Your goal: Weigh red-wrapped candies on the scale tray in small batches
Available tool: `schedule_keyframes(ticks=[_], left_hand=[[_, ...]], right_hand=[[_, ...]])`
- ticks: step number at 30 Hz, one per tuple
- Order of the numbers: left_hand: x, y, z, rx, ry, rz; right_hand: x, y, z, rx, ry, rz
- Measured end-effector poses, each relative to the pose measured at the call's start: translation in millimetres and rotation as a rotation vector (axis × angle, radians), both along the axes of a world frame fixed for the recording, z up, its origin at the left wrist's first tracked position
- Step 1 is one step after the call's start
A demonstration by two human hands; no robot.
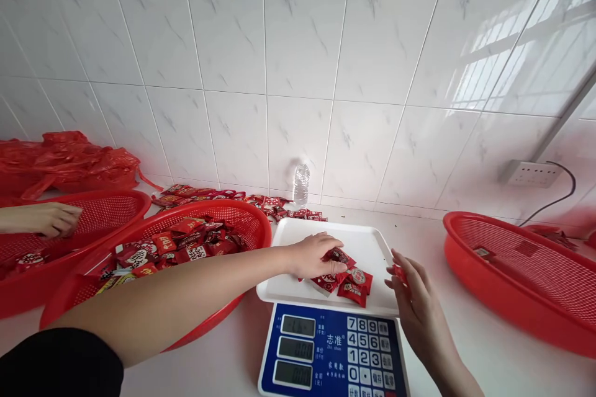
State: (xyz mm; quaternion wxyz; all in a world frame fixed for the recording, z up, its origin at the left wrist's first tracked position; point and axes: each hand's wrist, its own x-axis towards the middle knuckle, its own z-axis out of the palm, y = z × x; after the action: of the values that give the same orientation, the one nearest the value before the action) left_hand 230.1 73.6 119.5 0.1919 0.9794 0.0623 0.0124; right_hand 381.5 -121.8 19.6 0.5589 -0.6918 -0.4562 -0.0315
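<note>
Small red snack packets [357, 282] lie on the white tray [288, 232] of a blue digital scale [335, 353]. My left hand [316, 255] reaches across from the left, fingers and thumb curled round some of these packets. At the tray's right edge, my right hand [414, 291] pinches a small red packet [399, 272] between thumb and fingers. Under my left forearm stands a red plastic basket [258, 223] holding many mixed packets, mostly red. The scale's displays are too dim to read for certain.
Another person's hand [60, 218] is inside a second red basket [135, 201] at far left, with red plastic bags [69, 161] behind. More packets [195, 192] and a clear bottle [302, 185] stand along the wall. A red basket [503, 273] and power socket [533, 173] are right.
</note>
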Motion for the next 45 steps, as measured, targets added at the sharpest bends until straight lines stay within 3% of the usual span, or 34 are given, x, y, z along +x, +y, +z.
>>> schedule_keyframes(ticks=[4,8,12,15,21,28,32,37,40,45], left_hand=[[-14,2,-1.1,0.004,-0.010,0.033],[-24,-1,-4.9,-0.025,-0.007,0.069],[-29,-9,-5.0,-0.023,0.021,0.081],[-30,-14,-2.4,-0.022,0.050,0.086],[-29,-19,-3.7,-0.064,0.092,0.152],[-16,-21,-12.5,-0.084,0.091,0.088],[-23,-24,1.3,-0.123,-0.001,0.142],[-72,-50,20.4,-0.343,-0.285,0.314],[-111,-72,2.3,-0.370,-0.570,0.364],[-141,-84,-68.1,-0.095,-0.899,0.300]], right_hand=[[-6,-4,2.5,0.041,0.124,-0.075],[-10,-8,8.7,0.039,-0.098,-0.157],[-13,-6,10.1,0.058,-0.359,-0.049],[-15,-2,6.0,-0.022,-0.434,-0.004],[-14,-2,1.6,-0.076,-0.419,0.008],[-16,-5,7.3,-0.064,-0.346,0.050],[-15,-4,7.2,-0.088,-0.303,0.102],[-15,-4,4.2,-0.172,-0.394,0.097],[-16,-3,4.6,-0.243,-0.485,0.084],[-24,12,24.5,-0.425,-0.520,0.208]])
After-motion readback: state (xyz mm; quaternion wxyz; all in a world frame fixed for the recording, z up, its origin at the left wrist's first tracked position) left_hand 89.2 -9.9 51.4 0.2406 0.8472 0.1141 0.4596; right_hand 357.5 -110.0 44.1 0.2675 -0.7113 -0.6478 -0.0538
